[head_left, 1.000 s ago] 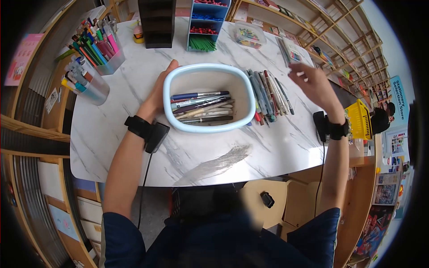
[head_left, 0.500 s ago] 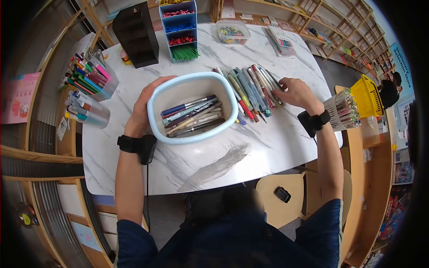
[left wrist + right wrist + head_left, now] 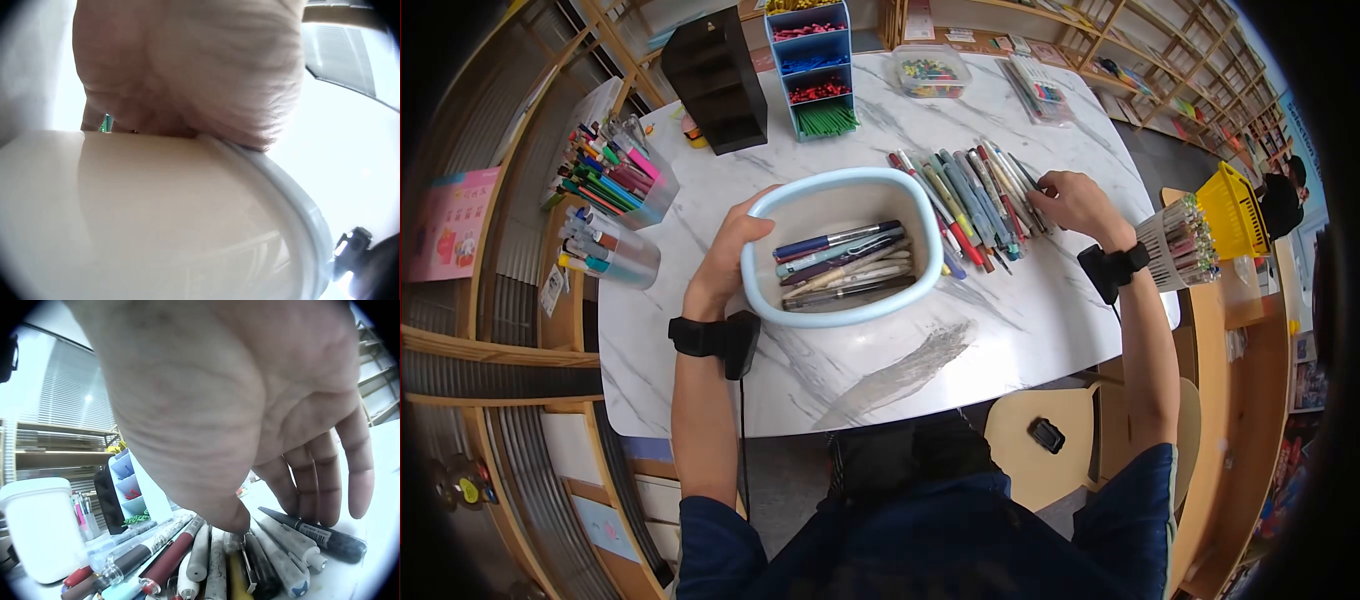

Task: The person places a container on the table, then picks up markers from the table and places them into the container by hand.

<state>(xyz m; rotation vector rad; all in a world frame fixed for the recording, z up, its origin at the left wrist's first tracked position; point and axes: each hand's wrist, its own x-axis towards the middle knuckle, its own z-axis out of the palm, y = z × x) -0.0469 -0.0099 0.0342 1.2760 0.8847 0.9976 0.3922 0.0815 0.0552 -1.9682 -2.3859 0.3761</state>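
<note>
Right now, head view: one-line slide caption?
Left hand against a blue-rimmed tub of pens; right hand at the edge of loose pens on a marbled table.

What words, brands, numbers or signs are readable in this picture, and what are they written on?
None reads with certainty.
Blue sign at the far right: lettering too small and dim to quote.
Pink poster at the left: print too small to read.
Barcode label on the dark pen: characters too blurred.
Other pens: no legible words.
</note>
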